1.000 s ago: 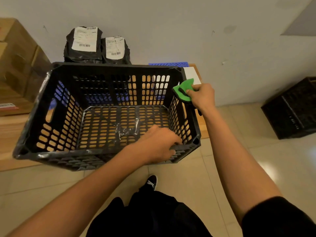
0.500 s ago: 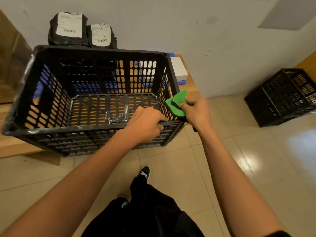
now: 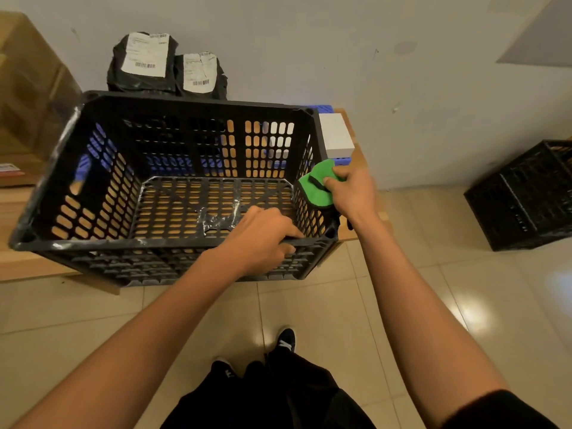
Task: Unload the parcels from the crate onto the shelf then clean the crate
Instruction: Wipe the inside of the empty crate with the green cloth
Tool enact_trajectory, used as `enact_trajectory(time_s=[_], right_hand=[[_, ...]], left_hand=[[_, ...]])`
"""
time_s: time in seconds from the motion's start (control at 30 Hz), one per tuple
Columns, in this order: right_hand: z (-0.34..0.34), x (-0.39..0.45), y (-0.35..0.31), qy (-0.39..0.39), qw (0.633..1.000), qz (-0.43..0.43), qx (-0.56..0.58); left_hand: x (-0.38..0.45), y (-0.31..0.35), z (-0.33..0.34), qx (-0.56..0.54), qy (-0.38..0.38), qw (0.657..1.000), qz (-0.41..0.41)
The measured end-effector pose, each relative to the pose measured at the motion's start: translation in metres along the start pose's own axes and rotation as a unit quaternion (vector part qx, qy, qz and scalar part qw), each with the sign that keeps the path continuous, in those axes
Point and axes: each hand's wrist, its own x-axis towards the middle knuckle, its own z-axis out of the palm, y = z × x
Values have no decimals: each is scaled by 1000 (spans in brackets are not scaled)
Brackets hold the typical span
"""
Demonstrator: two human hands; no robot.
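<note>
An empty black slatted crate (image 3: pixel 102 243) sits on a low wooden shelf (image 3: pixel 28 264), with clear tape stuck to its floor. My left hand (image 3: pixel 263 236) grips the crate's near rim by the right corner. My right hand (image 3: pixel 351 190) holds a green cloth (image 3: pixel 315 187) against the outside of the crate's right wall. Two black parcels (image 3: pixel 145 63) (image 3: pixel 201 74) with white labels lean upright on the wall behind the crate.
A white box (image 3: pixel 335 136) lies on something blue at the shelf's right end. Cardboard boxes (image 3: pixel 28 85) stand at the left. A second black crate (image 3: pixel 526 196) sits on the tiled floor at the right. My legs and shoes are below.
My right hand with the green cloth has slid along the crate's right wall, toward me and then back a little. My left hand kept its hold on the near rim. The view shifted.
</note>
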Motion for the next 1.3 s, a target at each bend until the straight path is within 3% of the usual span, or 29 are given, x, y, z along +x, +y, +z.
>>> enact_trajectory(time_s=[0.3, 0.47, 0.67, 1.3], right_hand=[[18, 60, -20, 7, 999, -44, -22], [29, 91, -36, 24, 997, -64, -24], [30, 113, -42, -9, 997, -74, -26], [-24, -7, 23, -77, 987, -138, 19]], left_hand=[[5, 7, 9, 11, 82, 995, -47], [10, 7, 10, 6, 84, 993, -80], [22, 9, 7, 8, 90, 990, -108], [17, 15, 13, 3, 130, 983, -128]])
